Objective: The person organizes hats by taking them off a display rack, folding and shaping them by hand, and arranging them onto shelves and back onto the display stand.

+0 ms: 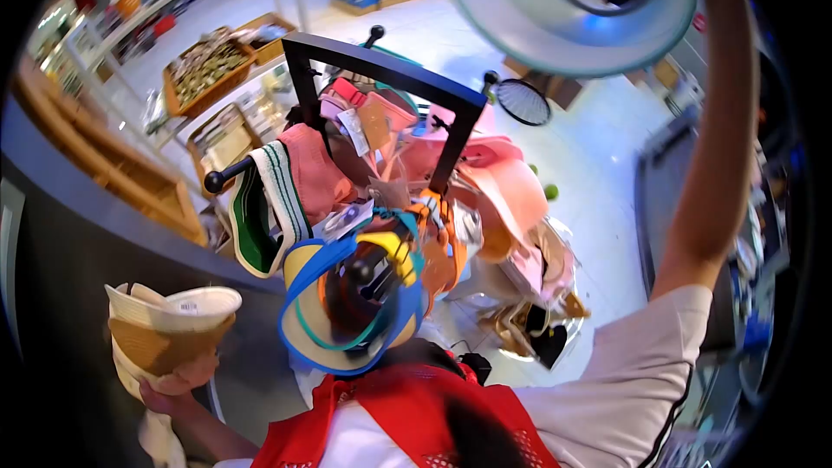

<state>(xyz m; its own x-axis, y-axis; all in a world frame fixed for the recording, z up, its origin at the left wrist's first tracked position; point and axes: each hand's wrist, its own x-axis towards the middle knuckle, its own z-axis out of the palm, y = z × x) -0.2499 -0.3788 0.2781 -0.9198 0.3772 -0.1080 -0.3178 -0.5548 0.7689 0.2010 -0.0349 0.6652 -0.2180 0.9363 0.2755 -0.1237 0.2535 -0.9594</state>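
1. At the lower left, beside a grey panel (52, 295), our left hand (178, 392) has the beige-and-tan headwear (169, 342): fingers closed around its lower part, cream brim uppermost. It looks like several pieces nested together, though we cannot be sure.

2. We judge this load light and fairly soft, probably woven straw or cloth, so a firm squeeze could crease it. Thick stacked edges, gathered between thumb and fingers, seem the best hold; the outermost layer might slide if we pinched only one.

3. High on the right, our right forearm (719, 121) is raised next to a pale blue ring (537, 30), perhaps a wide visor. The right hand lies past the upper edge, so we cannot tell how far its fingers are spread or whether they grip anything.

4. That ring appears smooth, thin and springy; we would expect it slippery, and safest held by its rim.

5. Between our arms stands a black frame (384, 69) crowded with headwear. A blue-edged visor (321, 329) hangs nearest us, with a pink knitted piece (316, 165) and a peach brim (503, 195) farther out.
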